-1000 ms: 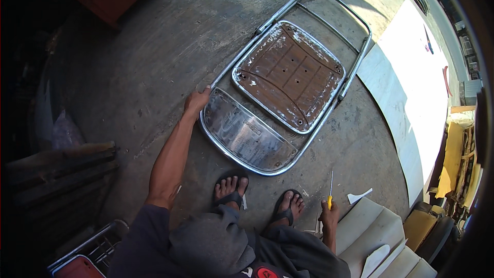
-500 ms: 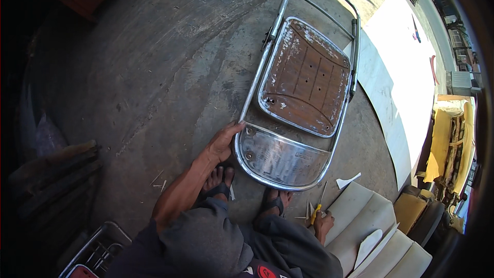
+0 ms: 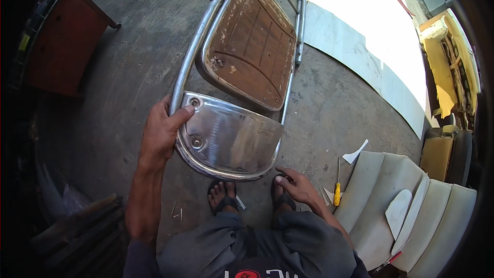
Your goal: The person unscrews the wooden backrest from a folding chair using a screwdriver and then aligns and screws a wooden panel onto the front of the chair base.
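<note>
A folded metal chair point(image 3: 182, 74) lies lengthwise before me, its near end raised, with a rusty brown seat pan point(image 3: 247, 46) and a shiny backrest plate point(image 3: 229, 139) at that end. My left hand point(image 3: 159, 134) grips the left tube beside the plate, thumb over the plate's edge. My right hand point(image 3: 294, 188) is open just below the plate's lower right corner, fingers apart and empty. A yellow-handled screwdriver point(image 3: 337, 193) lies on the floor right of it. My sandalled feet stand beneath the near end.
A white sheet point(image 3: 363, 36) covers the right floor. Padded pale cushions point(image 3: 404, 211) lie at lower right, torn yellow foam pieces point(image 3: 445, 72) beyond. A red wooden cabinet point(image 3: 67, 41) stands at upper left; dark slats point(image 3: 72, 229) sit at lower left.
My left hand has raised the chair's near end and swung it, turning the chair more upright in view. My right hand has let go of the screwdriver and moved toward the chair.
</note>
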The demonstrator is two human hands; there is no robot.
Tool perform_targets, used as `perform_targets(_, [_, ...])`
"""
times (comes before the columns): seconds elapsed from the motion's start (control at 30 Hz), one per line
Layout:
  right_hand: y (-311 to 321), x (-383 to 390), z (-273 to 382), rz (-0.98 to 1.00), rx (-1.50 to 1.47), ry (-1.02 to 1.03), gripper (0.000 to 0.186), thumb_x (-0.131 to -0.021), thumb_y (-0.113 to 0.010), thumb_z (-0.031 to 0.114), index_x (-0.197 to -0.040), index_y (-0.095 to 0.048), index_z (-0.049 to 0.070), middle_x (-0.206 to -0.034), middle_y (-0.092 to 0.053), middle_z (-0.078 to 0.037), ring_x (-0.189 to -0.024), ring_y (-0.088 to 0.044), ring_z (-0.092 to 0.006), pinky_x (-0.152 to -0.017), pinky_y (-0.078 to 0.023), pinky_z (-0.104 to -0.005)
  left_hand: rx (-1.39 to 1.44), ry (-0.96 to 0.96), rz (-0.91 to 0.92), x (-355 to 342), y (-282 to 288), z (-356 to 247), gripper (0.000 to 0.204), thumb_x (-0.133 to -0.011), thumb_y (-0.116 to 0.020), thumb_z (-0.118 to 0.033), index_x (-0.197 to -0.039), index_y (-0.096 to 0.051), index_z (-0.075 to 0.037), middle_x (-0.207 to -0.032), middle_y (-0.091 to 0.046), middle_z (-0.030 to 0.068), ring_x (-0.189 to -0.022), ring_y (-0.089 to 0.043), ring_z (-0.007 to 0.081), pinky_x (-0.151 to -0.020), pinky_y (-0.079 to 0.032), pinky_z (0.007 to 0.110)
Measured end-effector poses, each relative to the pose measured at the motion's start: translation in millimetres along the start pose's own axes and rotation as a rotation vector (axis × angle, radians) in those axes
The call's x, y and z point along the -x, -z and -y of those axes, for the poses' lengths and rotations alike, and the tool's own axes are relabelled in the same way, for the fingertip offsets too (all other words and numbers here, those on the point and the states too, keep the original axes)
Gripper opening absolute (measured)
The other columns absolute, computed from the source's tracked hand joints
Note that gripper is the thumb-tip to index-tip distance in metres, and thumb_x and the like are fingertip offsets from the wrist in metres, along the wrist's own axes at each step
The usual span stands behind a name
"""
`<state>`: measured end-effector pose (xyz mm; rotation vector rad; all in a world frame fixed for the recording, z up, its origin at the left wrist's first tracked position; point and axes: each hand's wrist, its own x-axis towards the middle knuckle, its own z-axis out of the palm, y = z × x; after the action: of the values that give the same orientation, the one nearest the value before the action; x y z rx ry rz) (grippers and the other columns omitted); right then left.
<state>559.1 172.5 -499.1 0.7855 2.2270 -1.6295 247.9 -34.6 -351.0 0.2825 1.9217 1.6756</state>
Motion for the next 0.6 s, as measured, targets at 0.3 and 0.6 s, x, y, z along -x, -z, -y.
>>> perform_targets(0.3, [6.0, 39.2, -68.8, -0.321, -0.101, -0.109, 0.040, -0.097, -0.059, 0.028, -0.124, -0.068, 0.001, -0.117, -0.071, -0.025, -0.110, -0.068, -0.0400, -0.096, -0.052, -0.0427, -1.209, -0.591, -0.121, 24.0, -95.9, -121.4, 0.027, -0.091, -0.069, -0.011, -0.111, -0.059, 0.005, -0.091, -0.068, 0.0136, -0.082, -0.068, 0.0272, -0.077, -0.053, 0.037])
perform_targets(0.6, [12.5, 160.1, -188.6, -0.882, -0.331, -0.603, 0.029, -0.100, -0.055, 0.021, -0.118, -0.070, 0.003, -0.093, -0.074, -0.013, -0.079, -0.072, -0.0221, -0.078, -0.056, -0.0353, -1.569, -0.984, 0.260, 30.7, -167.2, 47.7, 0.020, -0.081, -0.063, 0.004, -0.099, -0.055, -0.001, -0.087, -0.054, 0.0147, -0.083, -0.056, 0.0329, -0.073, -0.048, 0.044])
